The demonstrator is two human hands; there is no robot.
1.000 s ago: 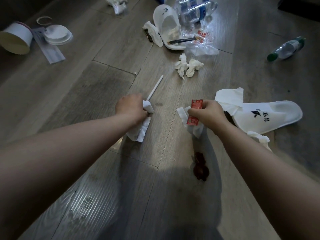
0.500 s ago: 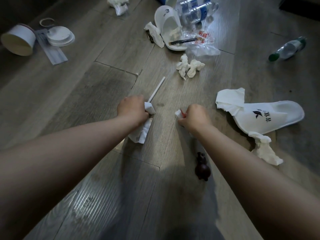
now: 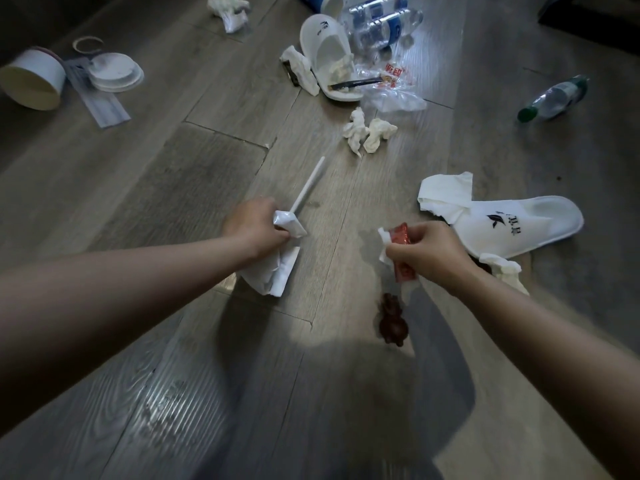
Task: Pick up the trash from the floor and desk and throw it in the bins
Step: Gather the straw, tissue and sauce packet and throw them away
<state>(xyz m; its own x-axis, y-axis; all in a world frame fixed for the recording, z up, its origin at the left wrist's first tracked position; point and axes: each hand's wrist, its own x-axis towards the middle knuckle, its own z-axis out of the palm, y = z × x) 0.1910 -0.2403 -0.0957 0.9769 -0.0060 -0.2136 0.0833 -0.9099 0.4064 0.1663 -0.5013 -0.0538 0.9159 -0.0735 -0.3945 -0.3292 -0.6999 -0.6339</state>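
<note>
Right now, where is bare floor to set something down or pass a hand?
Bare floor lies between the paper tub and the straw, and between the crumpled tissues and the green-capped bottle. Crowded: around the far slipper and clear bottles, and by the right hand, with the near slipper and dark red blob.

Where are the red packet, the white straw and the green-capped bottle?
red packet (image 3: 400,234), head view, upper end of the wrapper
white straw (image 3: 309,184), head view, middle of its length
green-capped bottle (image 3: 557,97), head view, clear body

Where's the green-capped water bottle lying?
The green-capped bottle lies on its side on the floor, far right in the head view, beyond the white slipper.
</note>
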